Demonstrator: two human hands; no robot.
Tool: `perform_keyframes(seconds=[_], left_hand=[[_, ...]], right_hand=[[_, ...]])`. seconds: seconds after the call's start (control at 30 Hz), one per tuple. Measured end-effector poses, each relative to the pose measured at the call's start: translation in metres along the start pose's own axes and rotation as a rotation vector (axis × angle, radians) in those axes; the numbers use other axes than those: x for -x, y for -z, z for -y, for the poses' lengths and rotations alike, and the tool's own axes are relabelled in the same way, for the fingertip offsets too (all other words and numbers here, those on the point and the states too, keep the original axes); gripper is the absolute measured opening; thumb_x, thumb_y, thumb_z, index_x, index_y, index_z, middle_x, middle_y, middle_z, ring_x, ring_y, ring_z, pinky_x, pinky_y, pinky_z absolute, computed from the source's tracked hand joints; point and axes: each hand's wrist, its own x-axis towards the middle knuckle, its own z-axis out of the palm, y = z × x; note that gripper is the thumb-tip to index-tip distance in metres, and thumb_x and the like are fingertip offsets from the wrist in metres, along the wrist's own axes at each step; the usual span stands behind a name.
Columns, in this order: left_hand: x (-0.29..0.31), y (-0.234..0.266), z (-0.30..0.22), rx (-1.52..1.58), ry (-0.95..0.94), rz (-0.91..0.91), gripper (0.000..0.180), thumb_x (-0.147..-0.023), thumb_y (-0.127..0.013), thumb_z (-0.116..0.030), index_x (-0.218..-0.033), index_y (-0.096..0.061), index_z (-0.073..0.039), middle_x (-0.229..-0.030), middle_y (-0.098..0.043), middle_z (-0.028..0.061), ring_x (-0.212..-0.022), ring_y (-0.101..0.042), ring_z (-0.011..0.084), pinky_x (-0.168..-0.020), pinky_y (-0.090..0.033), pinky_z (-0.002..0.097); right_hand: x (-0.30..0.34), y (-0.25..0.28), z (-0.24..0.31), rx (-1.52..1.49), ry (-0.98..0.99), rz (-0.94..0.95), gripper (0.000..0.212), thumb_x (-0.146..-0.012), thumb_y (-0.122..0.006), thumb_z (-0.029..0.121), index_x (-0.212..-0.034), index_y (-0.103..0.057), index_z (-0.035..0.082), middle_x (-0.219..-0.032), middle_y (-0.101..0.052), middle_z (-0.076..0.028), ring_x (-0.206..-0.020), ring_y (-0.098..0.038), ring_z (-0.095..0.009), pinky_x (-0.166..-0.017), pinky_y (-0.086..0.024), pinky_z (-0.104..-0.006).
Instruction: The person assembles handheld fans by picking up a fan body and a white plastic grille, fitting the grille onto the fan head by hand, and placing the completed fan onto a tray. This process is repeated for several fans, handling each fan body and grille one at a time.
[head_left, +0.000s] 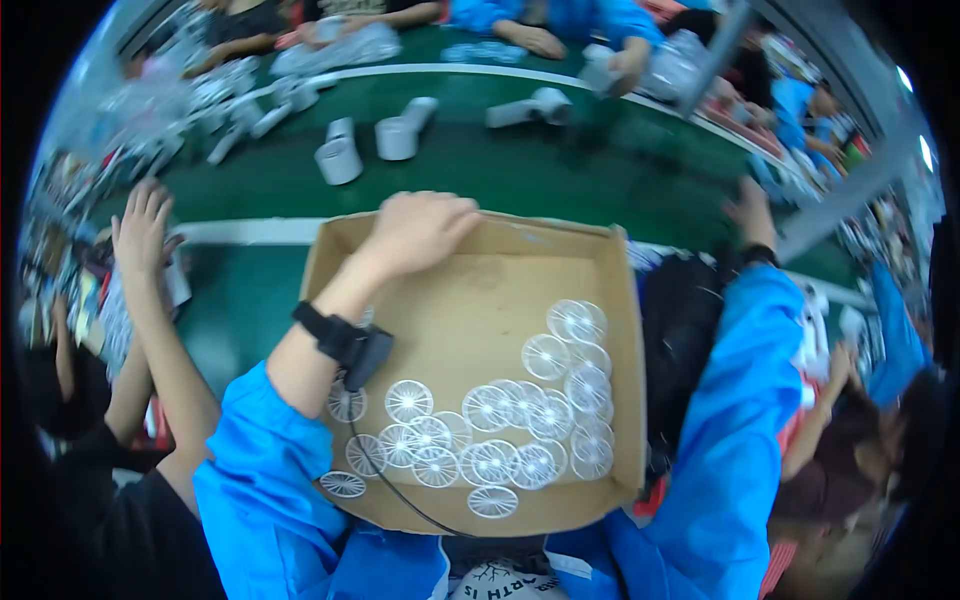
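Observation:
A shallow open cardboard box (470, 290) sits in front of me, tilted toward my body. Many thin, round white spoked grilles (490, 408) lie loose in it, mostly along its near side and right wall. My left hand (425, 228) is closed over the far rim of the box, with its fingertips partly hidden. Out to the right, beyond the box's far corner, my right hand (748, 212) reaches over the green conveyor belt (640, 170). Motion smears its fingers, and nothing can be made out in them. Both wrists wear black bands.
White angled parts with cylindrical ends (398, 138) lie on the belt. A co-worker's bare hand (143, 230) reaches to the belt at left. Across it, another person in blue sleeves handles a white part (600, 70). A grey metal post (825, 210) slants at right, near a black bag-like thing (685, 320).

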Motion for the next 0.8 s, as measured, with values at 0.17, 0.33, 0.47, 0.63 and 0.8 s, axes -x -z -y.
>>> perform_keyframes(seconds=[0.17, 0.33, 0.47, 0.63, 0.8], left_hand=[[0.007, -0.006, 0.007, 0.021, -0.010, -0.020, 0.029, -0.092, -0.045, -0.034, -0.084, -0.064, -0.015, -0.081, -0.066, 0.0078, -0.084, -0.063, 0.0289, -0.072, -0.046, 0.0457], [0.007, -0.012, 0.006, -0.061, 0.083, 0.011, 0.028, -0.091, -0.048, -0.036, -0.084, -0.064, -0.015, -0.074, -0.063, 0.0059, -0.077, -0.061, 0.0272, -0.067, -0.042, 0.0419], [0.012, -0.009, 0.010, -0.007, 0.088, -0.025, 0.029, -0.091, -0.048, -0.036, -0.080, -0.065, -0.014, -0.070, -0.063, 0.0058, -0.075, -0.061, 0.0273, -0.066, -0.042, 0.0415], [0.011, -0.009, 0.011, -0.023, 0.128, -0.018, 0.033, -0.091, -0.045, -0.037, -0.083, -0.067, -0.014, -0.076, -0.067, 0.0067, -0.078, -0.064, 0.0289, -0.070, -0.043, 0.0435], [0.006, -0.011, 0.007, 0.018, 0.115, -0.007, 0.032, -0.090, -0.046, -0.037, -0.084, -0.067, -0.014, -0.077, -0.067, 0.0082, -0.079, -0.064, 0.0295, -0.066, -0.045, 0.0440]], right_hand=[[0.035, -0.049, -0.123, 0.160, 0.269, 0.095, 0.043, -0.073, -0.058, 0.009, -0.116, -0.054, 0.004, -0.109, -0.059, -0.019, -0.105, -0.052, -0.042, -0.091, -0.040, -0.0500], [0.001, -0.100, -0.060, 0.482, 0.231, 0.974, 0.048, -0.080, -0.057, 0.013, -0.126, -0.049, 0.000, -0.114, -0.060, -0.020, -0.102, -0.058, -0.037, -0.090, -0.044, -0.0438], [-0.012, -0.099, -0.081, 0.595, 0.341, 0.829, 0.032, -0.080, -0.059, 0.020, -0.104, -0.058, -0.001, -0.098, -0.064, -0.019, -0.089, -0.061, -0.036, -0.078, -0.046, -0.0494], [-0.024, -0.091, -0.065, 0.486, 0.296, 0.842, 0.036, -0.079, -0.062, 0.024, -0.103, -0.056, -0.002, -0.103, -0.059, -0.022, -0.096, -0.055, -0.037, -0.080, -0.043, -0.0501], [-0.030, -0.054, -0.037, 0.235, 0.124, 0.911, 0.046, -0.081, -0.061, 0.024, -0.115, -0.047, -0.004, -0.115, -0.052, -0.025, -0.109, -0.048, -0.038, -0.089, -0.039, -0.0474]])
